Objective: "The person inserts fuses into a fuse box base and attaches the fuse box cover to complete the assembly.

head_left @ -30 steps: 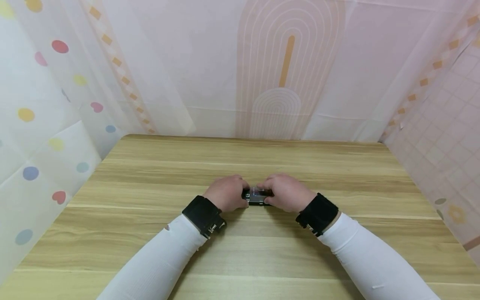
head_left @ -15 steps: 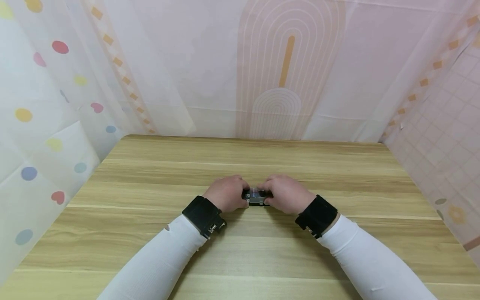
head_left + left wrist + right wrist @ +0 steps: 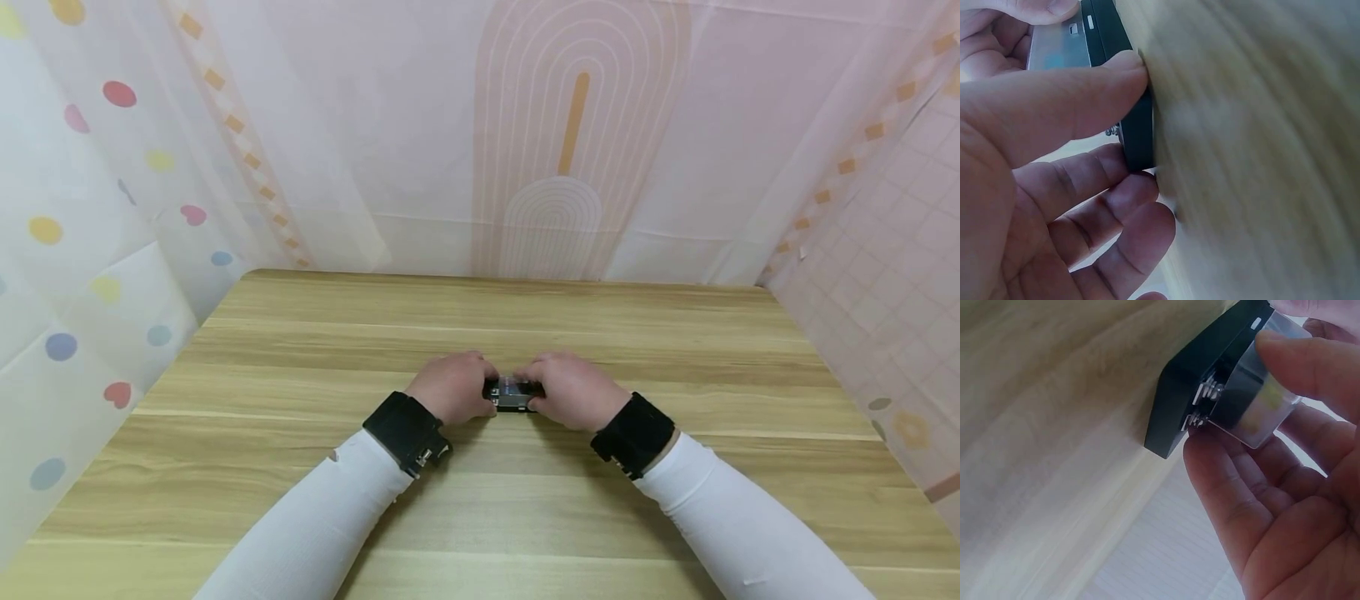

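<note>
Wood-grain worktop [image 3: 675, 350], patterned curtains behind. Small black device [image 3: 513, 393] with clear cover was held mid-worktop, pinched at its ends by left hand [image 3: 452, 387] and right hand [image 3: 573, 387]. Cover seen still attached; progress unclear.

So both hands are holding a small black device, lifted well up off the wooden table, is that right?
Not quite. Both the left hand and right hand hold the small black device, but it rests on the wooden table, not lifted; the right wrist view shows its base against the wood.
</note>
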